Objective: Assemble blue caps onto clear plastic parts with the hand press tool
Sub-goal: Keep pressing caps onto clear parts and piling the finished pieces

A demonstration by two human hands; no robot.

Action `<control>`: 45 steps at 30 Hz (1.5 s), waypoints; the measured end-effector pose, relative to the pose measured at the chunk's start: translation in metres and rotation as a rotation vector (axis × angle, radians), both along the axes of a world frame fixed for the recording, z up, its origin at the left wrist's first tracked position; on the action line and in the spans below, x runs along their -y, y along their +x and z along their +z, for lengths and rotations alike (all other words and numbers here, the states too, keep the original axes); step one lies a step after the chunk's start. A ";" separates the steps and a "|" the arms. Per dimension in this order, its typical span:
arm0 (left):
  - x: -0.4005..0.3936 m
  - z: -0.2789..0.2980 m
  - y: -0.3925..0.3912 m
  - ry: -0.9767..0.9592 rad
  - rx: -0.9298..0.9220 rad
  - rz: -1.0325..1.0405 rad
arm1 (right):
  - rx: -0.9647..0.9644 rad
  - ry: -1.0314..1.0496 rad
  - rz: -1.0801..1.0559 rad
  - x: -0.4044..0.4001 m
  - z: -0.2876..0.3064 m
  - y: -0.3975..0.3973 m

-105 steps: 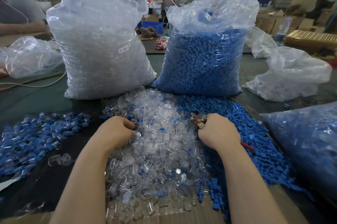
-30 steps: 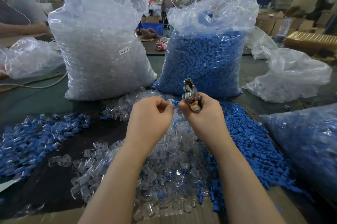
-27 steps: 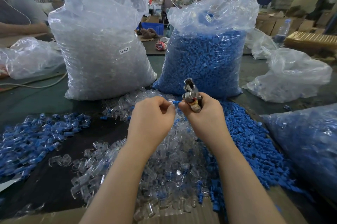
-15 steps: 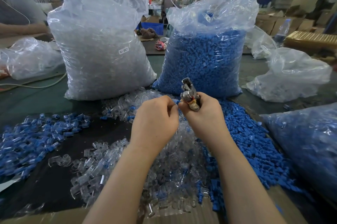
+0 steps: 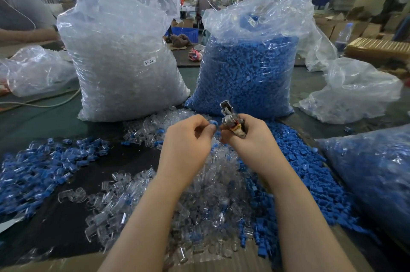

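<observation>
Head view: a factory hall with stacked cardboard boxes (image 5: 363, 25) far behind the blue-cap bag (image 5: 248, 67), the landmark here. That bag stands on the dark green surface (image 5: 40, 116), the clear-parts bag (image 5: 124, 61) just beside it. In front of it lie loose clear parts (image 5: 206, 194) and blue caps (image 5: 310, 174) (mixed where the piles meet). Nearer the camera, the right hand (image 5: 250, 138) grips the metal press tool (image 5: 230, 118); the left hand (image 5: 188, 138) pinches one blue cap (image 5: 214, 123) beside the tool.
</observation>
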State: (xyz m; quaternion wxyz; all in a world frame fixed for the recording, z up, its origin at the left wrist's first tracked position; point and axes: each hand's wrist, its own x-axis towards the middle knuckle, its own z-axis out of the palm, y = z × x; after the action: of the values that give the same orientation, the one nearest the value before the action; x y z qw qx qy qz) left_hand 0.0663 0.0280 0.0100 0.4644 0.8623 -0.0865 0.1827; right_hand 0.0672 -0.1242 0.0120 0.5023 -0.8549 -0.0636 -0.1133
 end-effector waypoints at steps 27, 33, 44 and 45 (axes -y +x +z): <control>-0.004 0.009 -0.005 -0.150 -0.039 -0.138 | -0.056 -0.121 0.097 0.006 -0.007 0.001; -0.007 0.011 -0.004 -0.139 -0.040 -0.140 | -0.030 -0.181 0.082 0.005 -0.010 0.002; -0.008 0.010 -0.003 -0.113 -0.086 -0.113 | -0.014 -0.263 0.067 0.003 -0.008 0.001; -0.009 0.010 -0.002 -0.128 -0.110 -0.106 | -0.012 -0.281 0.055 0.002 -0.009 0.002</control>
State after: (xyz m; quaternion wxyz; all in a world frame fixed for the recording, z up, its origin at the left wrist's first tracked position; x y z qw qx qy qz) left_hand 0.0639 0.0366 0.0196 0.5317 0.8337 -0.0944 0.1154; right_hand 0.0693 -0.1259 0.0029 0.3811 -0.9153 -0.0993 -0.0841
